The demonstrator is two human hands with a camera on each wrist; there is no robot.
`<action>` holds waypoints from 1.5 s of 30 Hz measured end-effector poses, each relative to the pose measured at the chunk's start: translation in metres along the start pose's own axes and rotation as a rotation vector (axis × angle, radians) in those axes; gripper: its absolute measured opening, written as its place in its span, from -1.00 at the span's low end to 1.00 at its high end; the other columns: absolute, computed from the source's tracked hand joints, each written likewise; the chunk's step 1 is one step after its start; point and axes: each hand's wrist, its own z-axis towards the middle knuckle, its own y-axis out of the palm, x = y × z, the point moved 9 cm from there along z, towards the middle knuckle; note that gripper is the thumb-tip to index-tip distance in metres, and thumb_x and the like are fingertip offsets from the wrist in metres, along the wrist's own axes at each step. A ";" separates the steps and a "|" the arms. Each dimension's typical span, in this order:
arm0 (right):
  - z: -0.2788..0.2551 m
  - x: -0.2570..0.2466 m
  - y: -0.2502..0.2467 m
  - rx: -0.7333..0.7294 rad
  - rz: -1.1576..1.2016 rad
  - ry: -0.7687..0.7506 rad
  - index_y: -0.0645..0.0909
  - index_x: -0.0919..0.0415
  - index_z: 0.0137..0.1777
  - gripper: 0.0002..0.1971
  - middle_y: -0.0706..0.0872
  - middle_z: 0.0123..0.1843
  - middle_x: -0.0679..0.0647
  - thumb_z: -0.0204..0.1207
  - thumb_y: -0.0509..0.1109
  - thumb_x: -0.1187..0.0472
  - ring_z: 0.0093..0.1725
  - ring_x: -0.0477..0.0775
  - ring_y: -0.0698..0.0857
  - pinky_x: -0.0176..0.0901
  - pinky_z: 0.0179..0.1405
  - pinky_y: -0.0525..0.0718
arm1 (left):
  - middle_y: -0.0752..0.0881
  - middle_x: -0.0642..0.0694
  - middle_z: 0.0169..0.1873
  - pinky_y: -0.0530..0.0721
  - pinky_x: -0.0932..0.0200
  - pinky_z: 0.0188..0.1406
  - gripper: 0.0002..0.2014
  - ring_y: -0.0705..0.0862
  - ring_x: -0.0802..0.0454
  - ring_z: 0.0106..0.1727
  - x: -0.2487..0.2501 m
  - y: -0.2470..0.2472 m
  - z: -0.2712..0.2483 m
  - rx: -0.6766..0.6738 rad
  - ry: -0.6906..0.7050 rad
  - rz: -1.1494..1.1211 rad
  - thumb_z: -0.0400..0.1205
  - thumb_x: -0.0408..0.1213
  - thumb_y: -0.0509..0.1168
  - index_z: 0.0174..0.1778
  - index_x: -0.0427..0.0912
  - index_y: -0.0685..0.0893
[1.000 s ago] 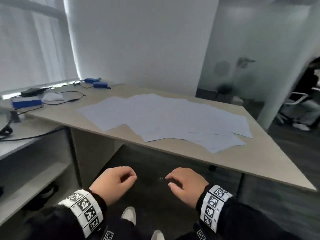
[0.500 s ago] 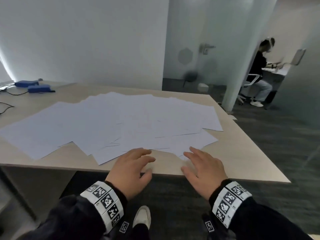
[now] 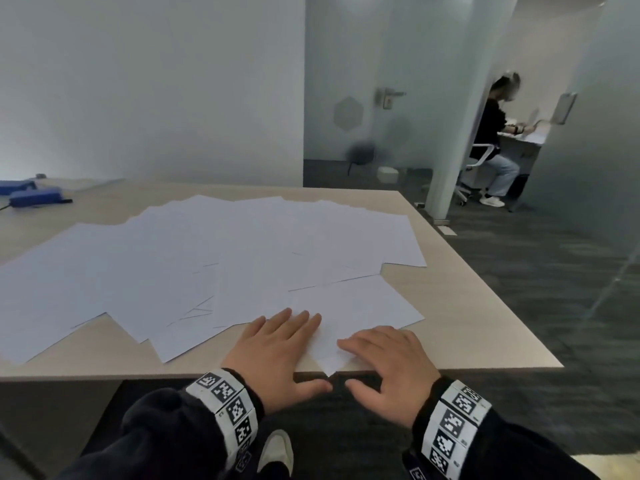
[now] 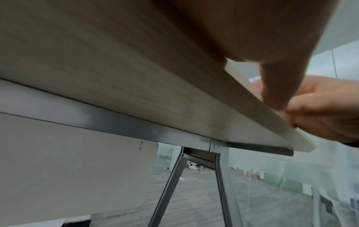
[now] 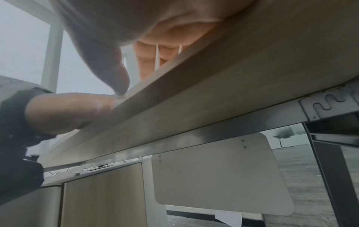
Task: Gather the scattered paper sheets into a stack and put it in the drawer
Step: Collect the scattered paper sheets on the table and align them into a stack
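Several white paper sheets (image 3: 214,258) lie spread and overlapping across the light wooden table (image 3: 467,327). The nearest sheet (image 3: 353,306) has one corner poking over the front edge. My left hand (image 3: 287,351) lies flat with straight fingers on that sheet's left part, its thumb (image 4: 281,86) hanging at the table edge. My right hand (image 3: 377,362) rests flat on the sheet's near corner, fingers pointing left, and its thumb (image 5: 110,72) sits at the edge too. Neither hand curls round anything. No drawer is in view.
Two blue devices (image 3: 31,197) sit at the far left of the table. The table ends just right of my right hand. Metal legs (image 4: 169,184) and a white panel (image 5: 219,172) stand under the tabletop. A seated person (image 3: 491,133) is beyond a column (image 3: 457,133).
Both hands rose from below the table and moved forward onto the nearest sheet at the front edge. My view came closer and turned right.
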 end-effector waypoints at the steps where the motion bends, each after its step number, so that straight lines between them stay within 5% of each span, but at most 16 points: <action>1: -0.001 0.002 0.000 0.024 0.008 0.006 0.42 -0.32 0.40 -0.45 0.59 0.33 -0.33 0.37 0.32 -0.29 0.32 -0.13 0.57 -0.03 0.23 0.50 | 0.14 0.24 0.69 0.17 -0.12 0.67 -0.08 0.15 0.07 0.72 0.001 -0.002 -0.002 0.009 0.012 0.011 0.44 0.48 0.02 0.73 0.22 0.04; 4: -0.002 0.008 0.001 0.016 -0.014 0.043 0.30 -0.36 0.50 -0.34 0.40 0.57 -0.33 0.35 0.29 -0.31 0.51 -0.17 0.43 0.06 0.43 0.33 | 0.70 0.13 0.24 0.69 -0.05 0.18 -0.34 0.70 0.00 0.26 0.003 -0.007 -0.013 0.101 0.042 0.041 0.31 0.15 0.31 0.40 0.17 0.57; 7: -0.003 0.012 0.005 -0.065 -0.049 0.067 0.08 -0.38 0.60 -0.27 0.12 0.69 -0.34 0.37 0.14 -0.25 0.65 -0.18 0.20 0.07 0.58 0.00 | 0.67 0.23 -0.04 0.65 0.14 -0.03 -0.57 0.71 0.11 -0.02 0.004 -0.014 -0.028 0.244 0.071 -0.068 0.30 -0.02 0.43 0.12 0.25 0.68; 9: -0.005 0.010 0.004 -0.064 -0.021 0.046 0.14 -0.37 0.60 -0.29 0.24 0.66 -0.34 0.35 0.06 -0.19 0.63 -0.15 0.28 0.08 0.57 0.12 | 0.61 0.28 -0.14 0.52 0.19 -0.08 -0.70 0.67 0.16 -0.10 0.005 -0.023 -0.035 0.325 0.103 -0.157 0.33 -0.10 0.35 -0.03 0.27 0.69; 13: -0.007 0.012 -0.005 0.016 0.006 0.019 0.50 -0.28 0.36 -0.46 0.72 0.29 -0.28 0.34 0.13 0.04 0.22 -0.01 0.73 0.03 0.10 0.70 | 0.66 0.30 0.10 0.52 0.12 0.08 -0.59 0.66 0.18 0.15 -0.001 -0.038 -0.037 0.350 0.083 -0.210 0.39 -0.04 0.21 0.15 0.34 0.64; 15: -0.003 0.014 -0.013 0.051 0.050 0.029 0.61 -0.22 0.33 -0.46 0.75 0.25 -0.24 0.37 0.08 0.06 0.19 -0.01 0.74 -0.02 0.16 0.69 | 0.36 0.30 0.58 0.38 -0.06 0.48 -0.37 0.36 0.17 0.60 -0.021 -0.037 -0.032 0.244 -0.045 -0.149 0.48 0.23 0.18 0.54 0.40 0.35; 17: -0.001 0.019 -0.018 0.062 0.063 0.047 0.63 -0.20 0.36 -0.46 0.72 0.31 -0.23 0.42 0.11 0.11 0.29 -0.02 0.68 -0.07 0.31 0.61 | -0.07 0.28 0.70 0.03 -0.13 0.69 -0.07 -0.06 0.15 0.73 -0.051 -0.028 -0.031 0.095 -0.219 -0.124 0.41 0.56 0.05 0.70 0.37 -0.07; 19: -0.003 0.022 -0.021 0.084 0.082 0.057 0.63 -0.21 0.36 -0.48 0.70 0.35 -0.22 0.42 0.18 0.13 0.33 -0.03 0.67 -0.04 0.36 0.60 | -0.08 0.16 0.75 -0.07 -0.16 0.71 0.05 -0.12 0.06 0.76 -0.072 -0.025 -0.032 0.047 -0.314 -0.092 0.35 0.66 -0.06 0.71 0.30 -0.24; 23: -0.005 0.025 -0.007 0.057 0.053 0.037 0.39 -0.26 0.47 -0.33 0.60 0.48 -0.20 0.27 0.14 0.07 0.33 0.01 0.70 0.15 0.21 0.72 | 0.15 0.16 0.73 -0.07 -0.13 0.70 0.13 0.00 0.09 0.75 -0.075 -0.015 -0.039 0.020 -0.294 -0.084 0.29 0.73 -0.31 0.75 0.17 -0.15; 27: -0.002 0.019 0.009 -0.078 -0.015 0.002 0.07 -0.35 0.63 -0.21 0.01 0.72 -0.33 0.37 0.19 0.05 0.66 -0.15 0.21 -0.06 0.60 0.24 | 0.30 0.26 0.66 -0.03 0.06 0.61 -0.14 0.09 0.22 0.72 -0.047 -0.016 -0.047 0.090 -0.084 -0.090 0.46 0.43 0.11 0.67 0.38 -0.08; 31: -0.002 0.014 0.014 -0.080 -0.023 -0.005 0.00 -0.40 0.62 -0.23 -0.11 0.69 -0.40 0.38 0.14 -0.04 0.69 -0.15 0.13 -0.13 0.57 0.07 | -0.08 0.24 0.73 -0.16 -0.06 0.69 -0.02 -0.15 0.09 0.76 -0.066 -0.013 -0.045 0.075 -0.206 -0.078 0.43 0.42 0.11 0.71 0.29 -0.23; 34: 0.002 0.013 0.019 -0.084 -0.023 -0.007 -0.03 -0.44 0.58 -0.21 -0.06 0.67 -0.38 0.29 0.07 -0.07 0.67 -0.14 0.22 -0.09 0.53 0.16 | 0.13 0.21 0.72 -0.17 -0.12 0.70 0.00 -0.08 0.11 0.76 -0.069 -0.011 -0.046 0.031 -0.209 -0.038 0.45 0.37 0.12 0.74 0.17 -0.22; 37: 0.007 0.008 0.018 -0.123 -0.021 -0.028 -0.16 -0.57 0.55 -0.21 -0.28 0.62 -0.46 0.34 0.07 -0.06 0.62 -0.34 -0.05 -0.12 0.59 -0.02 | 0.51 0.28 0.52 0.19 -0.06 0.56 -0.18 0.30 0.18 0.67 -0.050 -0.011 -0.051 0.092 -0.065 -0.086 0.45 0.19 0.20 0.68 0.26 0.11; 40: 0.008 0.000 0.018 -0.140 0.014 -0.030 -0.08 -0.59 0.53 -0.12 0.12 0.66 -0.43 0.21 0.18 -0.03 0.58 -0.29 0.29 -0.20 0.48 0.14 | 0.63 0.32 0.36 0.41 0.05 0.32 -0.24 0.57 0.19 0.48 -0.042 -0.006 -0.052 0.138 0.002 -0.170 0.36 0.08 0.29 0.55 0.32 0.32; 43: 0.004 -0.007 0.028 -0.200 0.003 -0.046 0.30 -0.35 0.53 -0.14 0.56 0.46 -0.36 0.07 0.23 -0.07 0.36 -0.16 0.65 -0.14 0.23 0.34 | 0.14 0.32 0.68 0.14 -0.09 0.60 -0.16 0.10 0.18 0.73 -0.049 -0.011 -0.045 0.126 -0.082 -0.097 0.44 0.13 0.19 0.69 0.32 0.05; 45: 0.005 -0.014 0.023 -0.209 0.029 -0.046 0.35 -0.29 0.51 -0.16 0.60 0.39 -0.38 0.07 0.23 -0.04 0.32 -0.18 0.66 -0.17 0.19 0.42 | 0.24 0.30 0.67 0.03 -0.14 0.64 -0.16 0.11 0.14 0.74 -0.051 -0.010 -0.042 0.130 -0.094 -0.061 0.47 0.15 0.17 0.70 0.26 0.01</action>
